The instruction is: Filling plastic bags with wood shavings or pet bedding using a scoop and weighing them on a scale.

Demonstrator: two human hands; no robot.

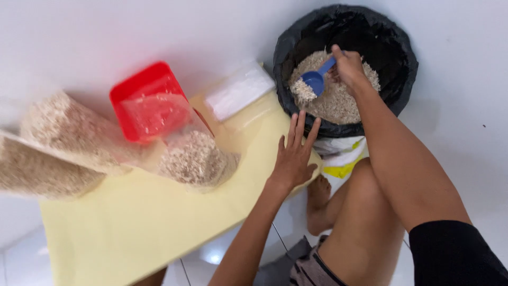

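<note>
Down inside the black-lined bin (394, 79), the right hand (348, 68) is gripping a blue scoop (316, 79) heaped with grain (338, 103). Beside the bin, the left hand (294, 157) is resting flat, fingers spread, on the yellow sheet (159, 222). Lifting it level seems to be the next need.

One blue plastic scoop (317, 78). One black-lined bucket (391, 47) of grain. Three clear bags filled with grain (197, 159). One red plastic container (143, 95). One stack of empty clear bags (239, 91). One yellow sheet (159, 222). Two hands: left (294, 159), right (346, 66).
</note>
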